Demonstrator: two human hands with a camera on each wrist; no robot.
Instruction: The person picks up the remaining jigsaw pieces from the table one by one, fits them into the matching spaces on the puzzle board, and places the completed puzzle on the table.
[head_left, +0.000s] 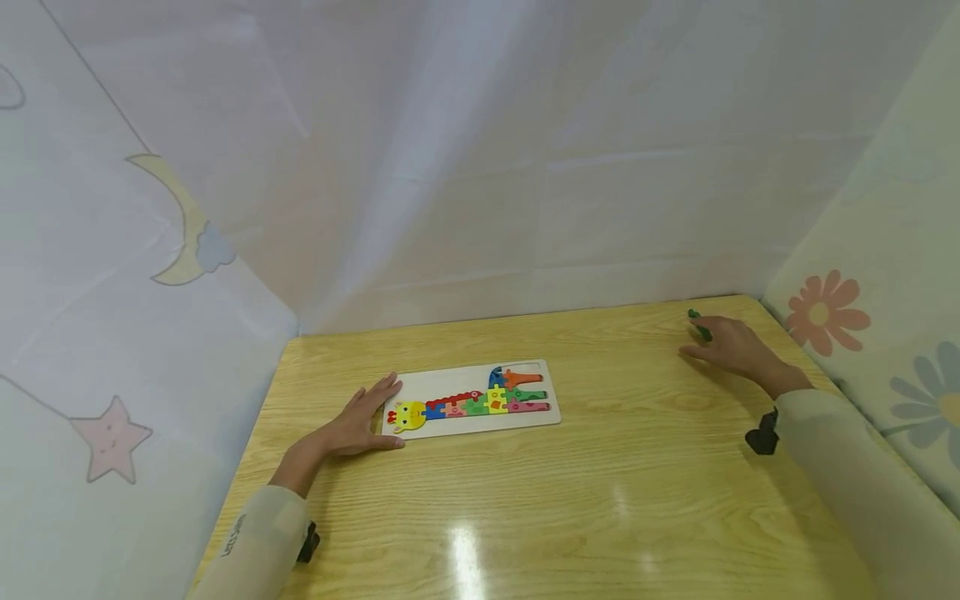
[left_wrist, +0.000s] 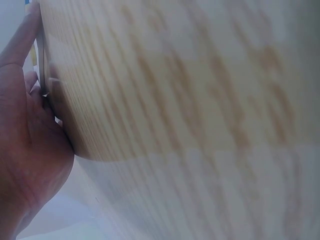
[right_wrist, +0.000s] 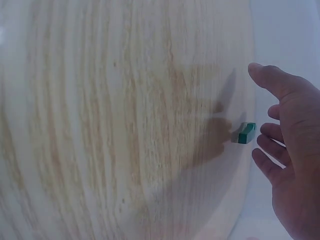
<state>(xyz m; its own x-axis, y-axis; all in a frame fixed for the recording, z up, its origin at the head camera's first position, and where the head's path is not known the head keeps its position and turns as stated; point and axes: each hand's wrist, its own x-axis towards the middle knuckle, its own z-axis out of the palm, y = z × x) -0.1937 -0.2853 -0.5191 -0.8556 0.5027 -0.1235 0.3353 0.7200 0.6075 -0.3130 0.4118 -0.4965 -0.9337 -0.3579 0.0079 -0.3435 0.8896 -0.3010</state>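
Note:
A giraffe jigsaw puzzle board (head_left: 450, 423) with coloured pieces lies on the table, its yellow giraffe head at the left end. A bare outlined recess shows at its upper right corner. My left hand (head_left: 358, 423) spans the board's left end, fingers at the upper corner and thumb by the lower edge. In the left wrist view the left hand (left_wrist: 30, 145) is partly cut off. Far to the right, my right hand (head_left: 735, 346) is beside a small green puzzle piece (right_wrist: 244, 134) on the table. Thumb and fingers of the right hand (right_wrist: 295, 130) are apart, not gripping the piece.
The wood-grain table (head_left: 600, 492) is bounded by a pale cloth wall (head_left: 525, 208) behind and printed cloth walls at both sides. Its far right corner is close to the right hand. Dark wrist mounts (head_left: 763, 433) hang below both sleeves.

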